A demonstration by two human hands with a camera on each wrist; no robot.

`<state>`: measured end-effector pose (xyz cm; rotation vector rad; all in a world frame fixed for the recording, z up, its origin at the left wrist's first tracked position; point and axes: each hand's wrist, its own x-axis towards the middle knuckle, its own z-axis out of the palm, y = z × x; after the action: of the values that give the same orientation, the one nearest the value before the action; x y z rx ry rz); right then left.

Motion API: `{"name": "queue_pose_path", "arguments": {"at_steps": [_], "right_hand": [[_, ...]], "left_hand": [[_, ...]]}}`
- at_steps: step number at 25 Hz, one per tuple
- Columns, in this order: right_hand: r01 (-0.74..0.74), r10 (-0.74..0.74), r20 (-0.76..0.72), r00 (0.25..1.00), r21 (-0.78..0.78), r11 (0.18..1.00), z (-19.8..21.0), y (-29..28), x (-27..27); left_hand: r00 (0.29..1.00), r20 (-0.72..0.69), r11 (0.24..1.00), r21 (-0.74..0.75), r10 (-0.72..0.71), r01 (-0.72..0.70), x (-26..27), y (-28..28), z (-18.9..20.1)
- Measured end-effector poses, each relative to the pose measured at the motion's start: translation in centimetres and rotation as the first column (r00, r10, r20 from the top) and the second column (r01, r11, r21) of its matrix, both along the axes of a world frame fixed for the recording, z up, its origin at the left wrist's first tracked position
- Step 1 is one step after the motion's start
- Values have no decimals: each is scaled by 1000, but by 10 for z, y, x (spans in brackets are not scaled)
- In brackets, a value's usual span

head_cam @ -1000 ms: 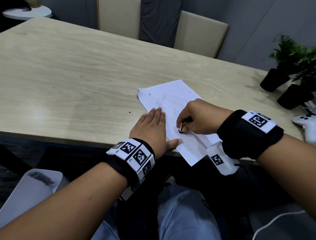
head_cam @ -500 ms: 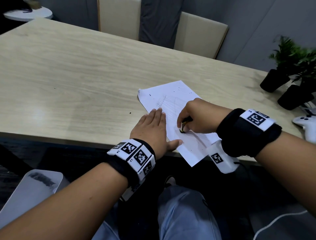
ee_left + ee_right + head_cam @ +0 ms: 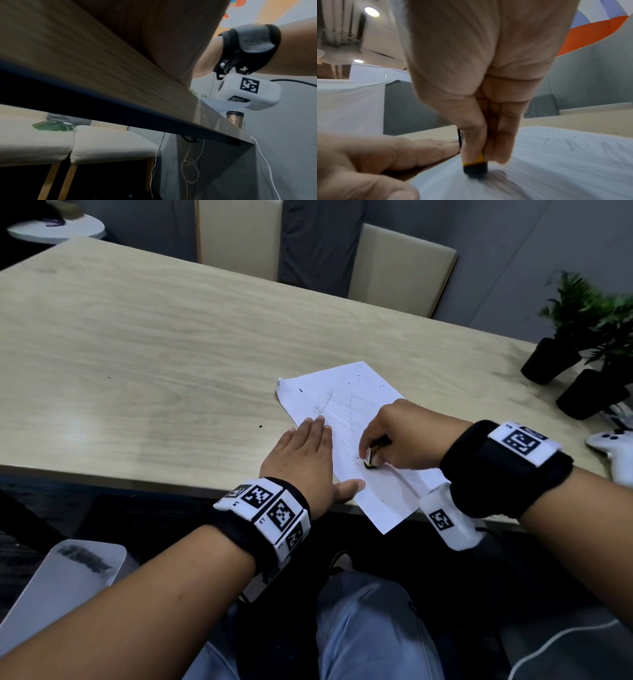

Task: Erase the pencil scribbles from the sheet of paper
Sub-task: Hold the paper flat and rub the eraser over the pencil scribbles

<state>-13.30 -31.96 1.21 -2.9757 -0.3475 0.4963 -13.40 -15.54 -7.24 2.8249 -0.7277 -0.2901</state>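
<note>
One sheet of paper [image 3: 342, 419] at table [image 3: 137, 354] near edge; left hand [image 3: 303, 463] flat on it, right hand [image 3: 400, 436] pinching one eraser [image 3: 370, 459] against it.

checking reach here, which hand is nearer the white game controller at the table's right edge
Right. The right hand works mid-sheet, on the game controller side; the left hand lies flat on the sheet's opposite edge, farther away.

A white sheet of paper [image 3: 346, 419] lies askew on the wooden table, its near corner jutting past the edge, faint pencil scribbles [image 3: 337, 410] across its middle and dark crumbs scattered near its far end, while a black eraser [image 3: 370, 461] in a yellow sleeve stands end-down on it.
</note>
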Motion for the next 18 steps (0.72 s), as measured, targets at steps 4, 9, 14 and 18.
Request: {"name": "queue_pose_path", "arguments": {"at_steps": [4,9,14,18], "right_hand": [[-4,-22,148,989,171,985,-7,17,20],[-28,18,111,994,89,996,-13,13,20],[-22,18,75,997,54,998,-4,9,17],[-56,31,183,983,134,989,-13,23,29]], "left_hand": [[1000,6,1000,-1,-1,1,0,0,0],[1000,8,1000,2,-3,3,0,0,0],[1000,-4,1000,4,-7,7,0,0,0],[1000,7,1000,1,-4,4,0,-1,1]]}}
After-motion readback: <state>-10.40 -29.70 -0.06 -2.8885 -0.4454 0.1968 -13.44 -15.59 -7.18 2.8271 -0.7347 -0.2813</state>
